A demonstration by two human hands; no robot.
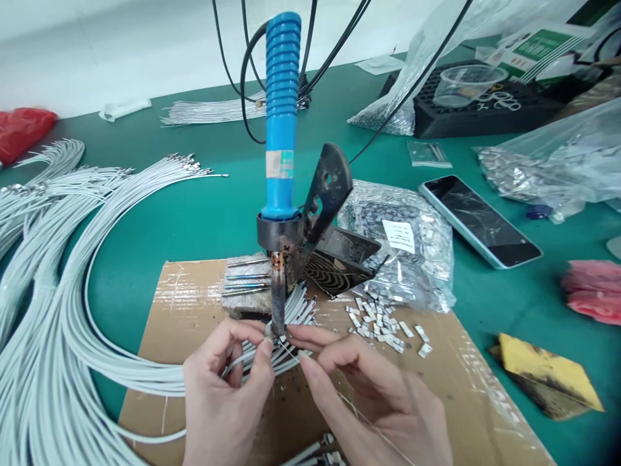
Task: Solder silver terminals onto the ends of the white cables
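Note:
A soldering iron with a blue ribbed handle stands tip down in a black metal stand. Just left of its tip, my left hand is closed in a pinch on a white cable, whose end is mostly hidden by the fingertips. From the other side my right hand grips a thin solder wire, its end reaching the small metal piece at the tip. Under and behind the fingers lie more white cable ends. Several small metal terminals are scattered to the right on the cardboard.
Bundled white cables fill the left side. Behind the cardboard lie a bag of metal parts and a phone. A yellow scorched sponge sits at right. Black cords hang behind the iron.

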